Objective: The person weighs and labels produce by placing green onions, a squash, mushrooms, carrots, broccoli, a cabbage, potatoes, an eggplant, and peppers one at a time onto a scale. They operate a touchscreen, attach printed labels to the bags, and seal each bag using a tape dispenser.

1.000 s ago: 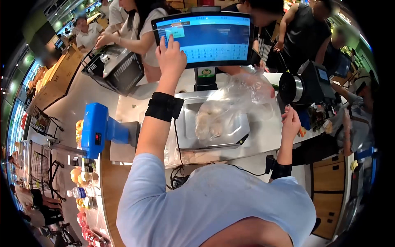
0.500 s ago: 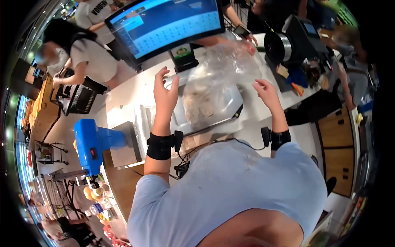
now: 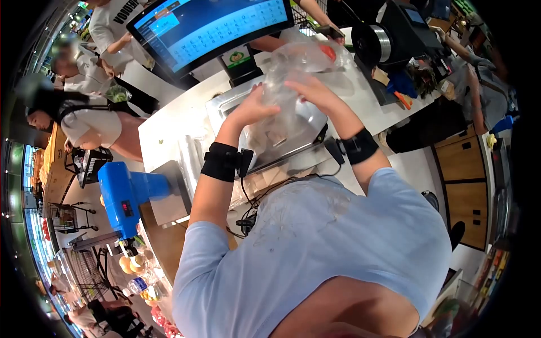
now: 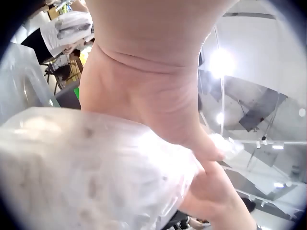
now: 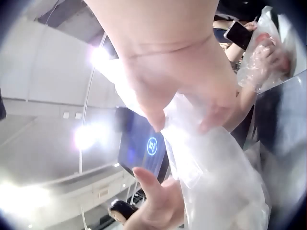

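A clear plastic bag (image 3: 259,135) with pale, lumpy contents stands over the metal scale tray (image 3: 222,104); it also fills much of the left wrist view as a cloudy bag (image 4: 91,172). My right hand (image 3: 318,93) is at the bag's upper part, and in the right wrist view the bag's gathered plastic (image 5: 187,120) runs between its thumb and fingers. On the bag's left side is my left hand (image 3: 251,110), thumb apart from the fingers. The right wrist view shows that left hand (image 5: 160,203) with its thumb raised, beside the bag.
Behind the tray rises a touch screen (image 3: 214,31). A blue device (image 3: 124,194) stands at the left, near rolled clear plastic (image 3: 191,160). At the right is a black machine with a reel (image 3: 375,42). Across the counter a person's hand holds another bag with something red (image 3: 327,52).
My left hand has come down from the touch screen to the bag's left side. My right hand has moved left from beside the reel to the bag's top. The head view has shifted.
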`<state>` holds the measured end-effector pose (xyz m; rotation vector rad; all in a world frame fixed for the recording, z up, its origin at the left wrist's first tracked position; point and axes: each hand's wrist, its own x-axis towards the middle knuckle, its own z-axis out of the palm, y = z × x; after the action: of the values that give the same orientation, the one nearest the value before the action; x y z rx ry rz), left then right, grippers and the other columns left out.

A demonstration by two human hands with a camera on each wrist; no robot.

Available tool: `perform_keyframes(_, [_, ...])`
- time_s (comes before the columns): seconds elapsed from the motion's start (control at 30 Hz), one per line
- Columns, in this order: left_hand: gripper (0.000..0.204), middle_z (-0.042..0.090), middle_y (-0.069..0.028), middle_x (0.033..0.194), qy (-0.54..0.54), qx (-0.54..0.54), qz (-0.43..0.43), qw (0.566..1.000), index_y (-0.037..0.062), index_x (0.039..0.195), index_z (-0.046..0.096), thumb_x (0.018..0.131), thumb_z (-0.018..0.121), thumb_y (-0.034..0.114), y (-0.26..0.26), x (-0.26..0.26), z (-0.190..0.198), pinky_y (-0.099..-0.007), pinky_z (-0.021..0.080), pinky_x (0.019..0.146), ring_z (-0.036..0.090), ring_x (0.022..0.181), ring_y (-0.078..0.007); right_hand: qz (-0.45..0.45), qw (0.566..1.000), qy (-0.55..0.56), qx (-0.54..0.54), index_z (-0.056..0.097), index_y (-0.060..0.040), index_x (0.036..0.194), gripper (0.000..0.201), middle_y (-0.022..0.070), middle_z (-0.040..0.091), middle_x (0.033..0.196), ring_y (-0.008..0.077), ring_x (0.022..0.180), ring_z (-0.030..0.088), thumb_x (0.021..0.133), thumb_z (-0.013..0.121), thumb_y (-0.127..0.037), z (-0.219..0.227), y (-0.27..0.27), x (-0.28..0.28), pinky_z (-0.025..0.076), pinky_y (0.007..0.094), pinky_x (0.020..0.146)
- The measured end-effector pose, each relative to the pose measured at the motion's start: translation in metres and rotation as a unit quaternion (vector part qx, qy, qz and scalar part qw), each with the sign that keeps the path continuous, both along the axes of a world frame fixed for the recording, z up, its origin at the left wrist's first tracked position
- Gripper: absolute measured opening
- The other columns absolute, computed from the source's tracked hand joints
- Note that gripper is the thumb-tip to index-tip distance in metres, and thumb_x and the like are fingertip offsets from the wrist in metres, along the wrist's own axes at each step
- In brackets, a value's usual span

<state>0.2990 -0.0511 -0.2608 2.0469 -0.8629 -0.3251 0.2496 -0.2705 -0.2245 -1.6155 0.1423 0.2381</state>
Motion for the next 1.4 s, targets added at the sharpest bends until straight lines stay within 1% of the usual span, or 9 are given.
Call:
perform_keyframes(0.1, [0.058, 0.055, -0.0186, 0.122, -0.104, -0.057, 0.023, 0.993, 0.0049, 0.126, 0.049, 0.076, 0.068, 0.029, -0.018, -0.011, -0.013, -0.0359, 0.040, 0.096, 0.052, 0.114, -0.0312, 0.126, 0.987, -0.096, -0.006, 0.046, -0.0036, 0.131, 0.055, 0.0037, 0.061, 0.102, 0.0108, 0.083, 0.056, 0.086, 0.063, -0.030, -0.007, 0.020, 0.013, 0.046, 0.0258, 0.068])
perform_keyframes(0.17, [0.043, 0.058, -0.0151, 0.115, -0.048, -0.133, 0.097, 0.985, 0.0003, 0.115, 0.055, 0.080, 0.063, 0.024, -0.021, -0.018, -0.010, -0.0343, 0.041, 0.094, 0.054, 0.108, -0.0272, 0.231, 0.878, -0.413, -0.069, 0.053, -0.0066, 0.126, 0.047, 0.0031, 0.061, 0.104, 0.0104, 0.084, 0.057, 0.085, 0.065, -0.027, 0.004, 0.024, 0.003, 0.047, 0.0250, 0.072])
perform_keyframes(0.3, [0.024, 0.064, -0.0115, 0.094, 0.054, -0.356, 0.221, 0.906, -0.0033, 0.109, 0.056, 0.090, 0.046, 0.008, -0.002, -0.022, -0.016, -0.0329, 0.045, 0.086, 0.062, 0.089, -0.0218, 0.006, 0.953, -0.302, 0.001, 0.062, -0.0033, 0.108, 0.025, 0.0087, 0.064, 0.100, 0.0106, 0.082, 0.059, 0.084, 0.061, -0.010, 0.013, -0.009, -0.048, 0.048, 0.0243, 0.072])
perform_keyframes(0.37, [0.022, 0.050, -0.0039, 0.065, 0.162, -0.505, 0.307, 0.790, -0.0018, 0.103, 0.054, 0.094, 0.046, 0.016, -0.002, -0.022, -0.020, -0.0336, 0.046, 0.087, 0.055, 0.069, -0.0186, -0.082, 0.944, -0.262, -0.183, 0.063, -0.0037, 0.104, 0.021, 0.0090, 0.064, 0.095, 0.0117, 0.078, 0.060, 0.084, 0.062, -0.011, -0.038, -0.051, -0.064, 0.048, 0.0245, 0.068])
perform_keyframes(0.53, [0.016, 0.029, 0.0006, 0.052, 0.229, -0.571, 0.391, 0.685, 0.0040, 0.086, 0.051, 0.092, 0.051, 0.019, 0.012, -0.044, 0.014, -0.0349, 0.046, 0.085, 0.033, 0.050, -0.0130, -0.073, 0.920, -0.218, -0.318, 0.062, -0.0036, 0.095, 0.017, 0.0099, 0.061, 0.089, 0.0231, 0.076, 0.061, 0.082, 0.064, -0.013, -0.143, -0.082, -0.114, 0.049, 0.0292, 0.065])
perform_keyframes(0.8, [0.024, 0.026, 0.0005, 0.044, 0.226, -0.613, 0.265, 0.709, 0.0102, 0.080, 0.045, 0.097, 0.039, 0.027, 0.022, -0.066, 0.034, -0.0337, 0.043, 0.082, 0.030, 0.044, -0.0149, -0.113, 0.917, -0.260, -0.279, 0.060, -0.0017, 0.091, 0.015, 0.0120, 0.061, 0.089, 0.0297, 0.081, 0.059, 0.079, 0.064, -0.009, -0.189, -0.054, -0.115, 0.049, 0.0361, 0.069])
perform_keyframes(1.13, [0.023, 0.025, 0.0015, 0.042, 0.262, -0.674, 0.257, 0.641, 0.0118, 0.079, 0.045, 0.097, 0.039, 0.025, 0.015, -0.085, 0.069, -0.0321, 0.043, 0.083, 0.030, 0.044, -0.0135, -0.207, 0.890, -0.301, -0.273, 0.062, -0.0034, 0.082, 0.005, 0.0124, 0.060, 0.082, 0.0316, 0.079, 0.057, 0.079, 0.063, -0.006, -0.213, -0.055, -0.118, 0.048, 0.0369, 0.070])
perform_keyframes(1.27, [0.023, 0.025, 0.0020, 0.041, 0.276, -0.695, 0.209, 0.630, 0.0114, 0.079, 0.045, 0.097, 0.039, 0.025, 0.027, -0.089, 0.072, -0.0329, 0.044, 0.085, 0.030, 0.044, -0.0132, -0.309, 0.936, -0.141, -0.095, 0.062, -0.0014, 0.087, 0.007, 0.0052, 0.064, 0.082, 0.0141, 0.075, 0.060, 0.086, 0.061, -0.008, -0.218, -0.092, -0.120, 0.047, 0.0256, 0.067])
perform_keyframes(1.4, [0.023, 0.023, 0.0021, 0.044, 0.210, -0.631, 0.277, 0.694, 0.0113, 0.079, 0.044, 0.097, 0.039, 0.025, 0.011, -0.102, 0.087, -0.0354, 0.043, 0.084, 0.029, 0.044, -0.0128, -0.176, 0.962, -0.171, 0.118, 0.061, -0.0010, 0.092, 0.009, 0.0015, 0.061, 0.083, 0.0067, 0.075, 0.056, 0.087, 0.063, -0.008, -0.077, -0.053, -0.086, 0.045, 0.0203, 0.067])
